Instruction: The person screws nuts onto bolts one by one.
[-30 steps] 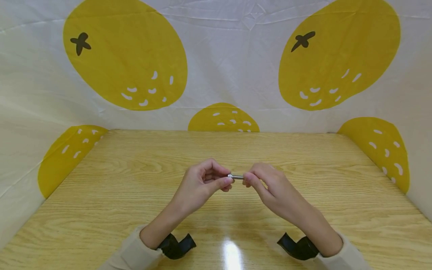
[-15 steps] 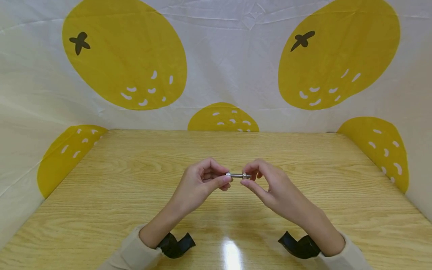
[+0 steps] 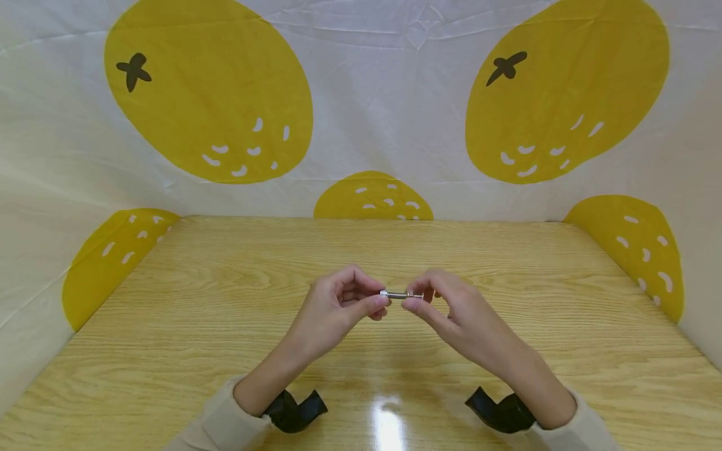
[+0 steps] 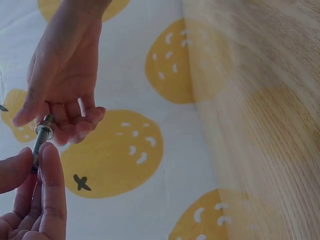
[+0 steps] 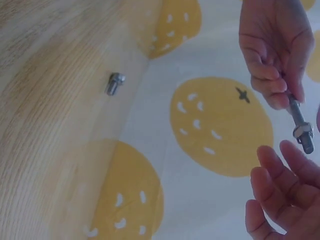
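Note:
A silver bolt (image 3: 397, 295) is held level above the table, and my left hand (image 3: 333, 311) pinches its head between thumb and fingertips. A hex nut (image 5: 303, 131) sits on the threaded shank, near the free end. Around that end is my right hand (image 3: 459, 316), its thumb and fingers parted. Both wrist views show gaps between the nut and the right fingers (image 5: 295, 152); the right thumb (image 4: 24, 116) also stands off from it. The bolt's head is mostly covered by the left fingertips (image 4: 50, 155).
A second short metal bolt (image 5: 115, 84) lies on the wooden table (image 3: 225, 263) in the right wrist view; I cannot make it out in the head view. White cloth (image 3: 389, 94) with yellow fruit prints encloses the back and sides. Black straps (image 3: 296, 412) circle both wrists.
The right fingers, which covered the bolt's free end a second ago, have parted and uncovered the nut and the tip. My left hand keeps its pinch and has hardly moved.

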Demonstrator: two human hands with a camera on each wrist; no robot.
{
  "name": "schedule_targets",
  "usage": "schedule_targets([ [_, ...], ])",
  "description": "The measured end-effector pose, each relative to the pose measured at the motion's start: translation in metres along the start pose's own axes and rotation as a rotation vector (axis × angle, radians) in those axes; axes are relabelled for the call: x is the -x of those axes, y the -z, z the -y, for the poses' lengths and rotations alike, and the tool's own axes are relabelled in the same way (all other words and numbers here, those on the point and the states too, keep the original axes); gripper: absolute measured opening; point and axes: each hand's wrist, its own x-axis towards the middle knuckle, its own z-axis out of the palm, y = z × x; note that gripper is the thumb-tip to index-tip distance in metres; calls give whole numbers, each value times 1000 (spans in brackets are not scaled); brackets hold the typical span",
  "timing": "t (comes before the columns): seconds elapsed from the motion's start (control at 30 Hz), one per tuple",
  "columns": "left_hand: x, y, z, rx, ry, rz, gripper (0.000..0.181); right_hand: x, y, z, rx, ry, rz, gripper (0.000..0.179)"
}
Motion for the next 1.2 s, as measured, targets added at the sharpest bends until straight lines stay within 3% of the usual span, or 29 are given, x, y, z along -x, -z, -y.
schedule_targets([
  [0.13,0,1,0,-12,4,-10,16,0,1,0,13,52,-5,23],
  [0.27,0,1,-1,-4,8,-15,16,0,1,-1,13,93,-17,21],
  [0.57,1,2,-5,-19,19,-47,13,2,1,0,-2,63,-11,2],
  [0.83,2,3,-5,-13,2,-30,14,0,0,1,-15,49,-5,21],
  [1.03,2,3,-5,-18,5,-35,13,1,2,1,-18,-14,13,4],
  [1.07,2,3,-5,-20,7,-38,13,2,3,1,-19,-16,14,10],
  [1.2,2,3,-6,-31,14,-53,13,0,3,1,-15,85,-13,26],
])
